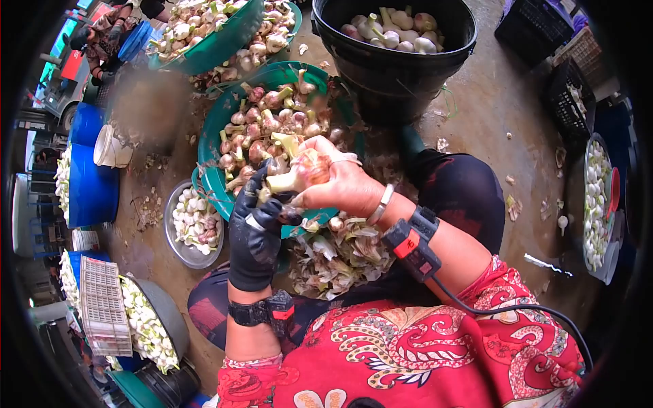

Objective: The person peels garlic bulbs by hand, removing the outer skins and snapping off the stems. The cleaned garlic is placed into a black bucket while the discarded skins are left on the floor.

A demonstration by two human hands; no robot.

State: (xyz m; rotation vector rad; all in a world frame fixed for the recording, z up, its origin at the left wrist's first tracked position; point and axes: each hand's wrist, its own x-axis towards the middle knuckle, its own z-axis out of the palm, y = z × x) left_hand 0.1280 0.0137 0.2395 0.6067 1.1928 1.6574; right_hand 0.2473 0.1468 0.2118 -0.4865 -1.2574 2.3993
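Above the green basin point(212, 153), my bare right hand point(347, 178) is closed around a garlic bulb point(314, 166) with reddish skin and a thick cut stem. A second pale stem point(286, 143) sticks up beside it. My left hand point(257, 228), in a black glove with a white band on one finger, has its fingers curled against the stem side of that bulb. What lies deeper in the left palm is hidden. Unpeeled garlic bulbs point(255, 136) fill the basin. A heap of papery garlic skins point(340, 262) lies below my hands, between my legs.
A black bucket point(401, 81) holding garlic stands ahead. A metal bowl point(170, 234) of cleaned garlic is at left, near a blue tub point(94, 183). Another heaped green basin point(231, 41) is behind. At right are a garlic tray point(586, 204) and black crates point(534, 30). A person point(109, 34) sits far left.
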